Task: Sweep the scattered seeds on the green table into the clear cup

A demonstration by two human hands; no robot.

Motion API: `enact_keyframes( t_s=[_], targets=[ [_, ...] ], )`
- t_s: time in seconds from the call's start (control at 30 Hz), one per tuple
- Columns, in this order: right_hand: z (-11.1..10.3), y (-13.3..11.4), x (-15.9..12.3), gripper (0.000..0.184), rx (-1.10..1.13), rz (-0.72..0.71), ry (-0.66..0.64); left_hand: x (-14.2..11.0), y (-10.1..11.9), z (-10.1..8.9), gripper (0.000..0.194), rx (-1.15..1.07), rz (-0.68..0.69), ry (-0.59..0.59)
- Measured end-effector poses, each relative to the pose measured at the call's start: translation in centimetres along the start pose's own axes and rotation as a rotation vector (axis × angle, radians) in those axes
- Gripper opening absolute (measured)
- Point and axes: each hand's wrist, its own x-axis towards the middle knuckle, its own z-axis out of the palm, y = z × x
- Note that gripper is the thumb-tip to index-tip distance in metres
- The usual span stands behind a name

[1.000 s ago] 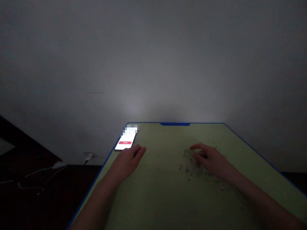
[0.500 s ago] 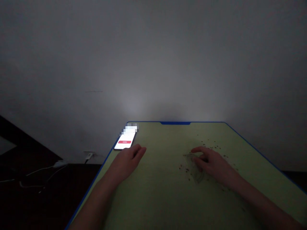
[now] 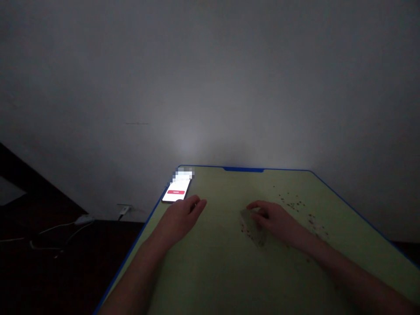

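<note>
My right hand [image 3: 267, 214] is over the right half of the table, its thumb and fingers pinching a thin, see-through sheet [image 3: 254, 232], perhaps plastic or cloth; the dim light hides its kind. The sheet lies low against the tabletop, with small dark bits [image 3: 243, 230] at its left edge. More dark bits [image 3: 297, 204] are scattered beyond and to the right of this hand. My left hand [image 3: 183, 216] rests on the left side with fingers curled in and nothing visible in it. Just beyond it lies a phone [image 3: 177, 186] with a lit screen.
The greenish table [image 3: 216, 262] has a blue edge and stands against a grey wall [image 3: 229, 87]. A white plug [image 3: 125, 210] is low on the wall at left, with white cables [image 3: 54, 228] on the dark floor.
My right hand has swept left across the table with the see-through sheet, leaving fewer bits showing at the sheet's left. The left hand keeps its place near the phone. The view has shifted slightly.
</note>
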Motion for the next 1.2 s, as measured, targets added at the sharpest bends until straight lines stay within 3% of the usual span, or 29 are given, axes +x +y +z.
enact_keyframes(
  t_s=[0.1,0.23,0.33,0.53,0.73,0.9,1.03,1.2],
  targets=[
    [-0.2,-0.5,0.3,0.028,0.005,-0.05,0.002,0.0,0.1,-0.1,0.042,-0.016,-0.005,-0.001],
    [-0.6,-0.6,-0.6,0.028,0.016,0.007,0.023,-0.1,0.2,-0.2,0.043,-0.015,0.007,-0.002],
    [-0.1,-0.9,-1.7,0.028,0.049,0.036,-0.016,-0.1,0.1,-0.1,0.043,-0.003,0.011,-0.005],
    [1.3,-1.3,-2.6,0.027,0.0,-0.051,-0.02,-0.1,-0.1,0.0,0.044,-0.004,0.005,-0.01],
    [-1.1,0.7,-2.3,0.028,-0.054,-0.101,-0.12,-0.2,0.2,-0.2,0.044,-0.003,-0.007,-0.034],
    [-2.6,2.3,-1.9,0.028,-0.011,-0.08,-0.101,-0.1,0.1,-0.2,0.043,-0.004,0.009,-0.039],
    [-1.8,1.6,-1.9,0.03,0.032,-0.038,-0.046,-0.2,0.1,-0.1,0.044,-0.007,0.005,-0.037],
    [-0.1,-0.5,-2.4,0.027,0.067,-0.042,-0.076,-0.3,0.2,-0.2,0.044,-0.009,0.013,-0.037]
  ],
)
